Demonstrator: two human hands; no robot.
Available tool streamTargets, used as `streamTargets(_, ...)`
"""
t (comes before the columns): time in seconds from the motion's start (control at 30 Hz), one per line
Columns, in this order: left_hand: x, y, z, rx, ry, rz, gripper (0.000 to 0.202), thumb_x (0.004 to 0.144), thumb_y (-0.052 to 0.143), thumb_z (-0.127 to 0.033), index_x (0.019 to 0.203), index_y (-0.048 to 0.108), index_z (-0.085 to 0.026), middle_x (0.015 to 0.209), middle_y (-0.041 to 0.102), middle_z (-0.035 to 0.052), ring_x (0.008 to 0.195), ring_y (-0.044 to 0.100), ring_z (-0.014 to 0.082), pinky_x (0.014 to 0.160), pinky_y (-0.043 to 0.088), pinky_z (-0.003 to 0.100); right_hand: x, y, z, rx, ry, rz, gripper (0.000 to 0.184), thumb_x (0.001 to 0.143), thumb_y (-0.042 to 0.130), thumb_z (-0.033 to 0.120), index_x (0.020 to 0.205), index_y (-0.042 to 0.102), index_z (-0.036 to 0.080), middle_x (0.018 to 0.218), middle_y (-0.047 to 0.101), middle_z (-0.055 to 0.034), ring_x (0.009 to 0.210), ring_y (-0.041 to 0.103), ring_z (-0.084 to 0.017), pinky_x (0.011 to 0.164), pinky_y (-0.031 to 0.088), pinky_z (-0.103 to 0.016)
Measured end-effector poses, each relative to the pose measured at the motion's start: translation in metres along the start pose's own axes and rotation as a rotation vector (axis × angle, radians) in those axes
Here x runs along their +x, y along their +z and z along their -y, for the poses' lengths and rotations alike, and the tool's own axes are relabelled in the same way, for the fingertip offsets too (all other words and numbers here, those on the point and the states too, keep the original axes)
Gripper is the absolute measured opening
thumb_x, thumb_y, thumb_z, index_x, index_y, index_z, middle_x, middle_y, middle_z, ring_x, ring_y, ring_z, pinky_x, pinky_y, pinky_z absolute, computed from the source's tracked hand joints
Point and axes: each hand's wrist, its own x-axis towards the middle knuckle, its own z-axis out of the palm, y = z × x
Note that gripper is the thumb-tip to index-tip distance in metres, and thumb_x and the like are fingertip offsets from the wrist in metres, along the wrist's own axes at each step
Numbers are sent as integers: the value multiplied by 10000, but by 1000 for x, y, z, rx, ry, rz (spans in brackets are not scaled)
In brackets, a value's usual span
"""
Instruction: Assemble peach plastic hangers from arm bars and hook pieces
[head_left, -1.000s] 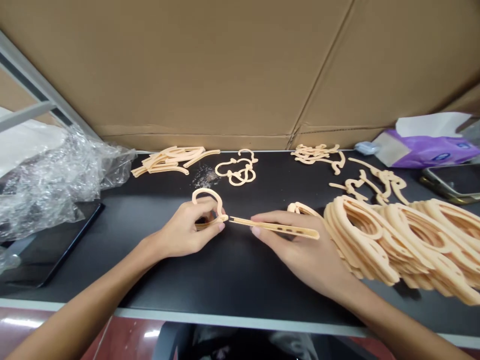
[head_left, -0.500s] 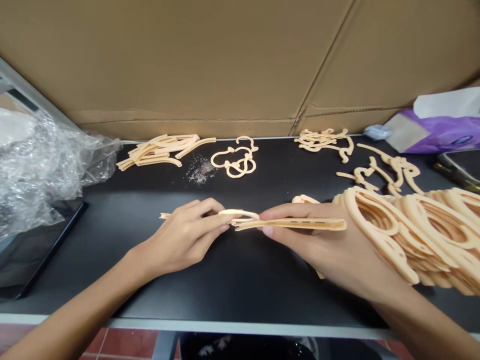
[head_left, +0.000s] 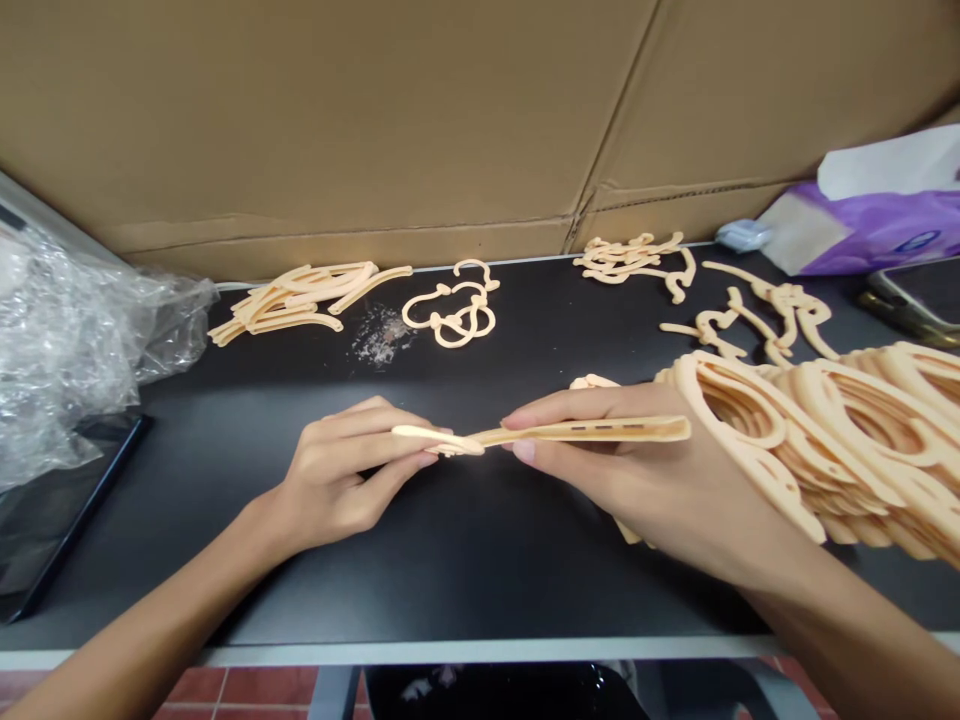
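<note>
My left hand (head_left: pixel 341 478) pinches a small curved hook piece (head_left: pixel 435 437) of pale orange plastic, turned flat and edge-on to me. My right hand (head_left: pixel 637 480) grips a long flat hanger part (head_left: pixel 600 431) of the same plastic, held level with slots along its edge. The tip of the hook piece meets the left end of the long part between my two hands, just above the black table (head_left: pixel 450 560).
A large fanned stack of hanger bodies (head_left: pixel 825 440) lies at the right. Loose hooks (head_left: pixel 450 315), a bundle of curved strips (head_left: pixel 292 300) and more pieces (head_left: pixel 637 260) lie at the back. Crumpled clear plastic (head_left: pixel 75 330) sits at the left, a purple pack (head_left: pixel 877 230) at the right, a cardboard wall behind.
The hook piece stood upright in my left hand a second ago; it now lies flat and edge-on, joined to the long part's end. Both hands stayed close together.
</note>
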Motion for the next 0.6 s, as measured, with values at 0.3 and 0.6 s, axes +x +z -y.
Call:
streamTargets(0.3,-1,2,4,-38,3,33,309,909,671,-54,1161,718,-226,1014,795,67,798,745,161,700,597,306,0,0,-6,60,-46,28,169,828,702,224,933,825,273,923,807,-2,787,754,-184,548,560,-222)
streamTargets(0.6,-2,1,1,99,57,52,212,883,689,-29,1045,736,-157,967,803,54,825,769,142,750,615,226,3,-3,-8,43,-177,84,205,845,694,162,916,827,300,1046,797,9,944,766,-224,772,638,-283)
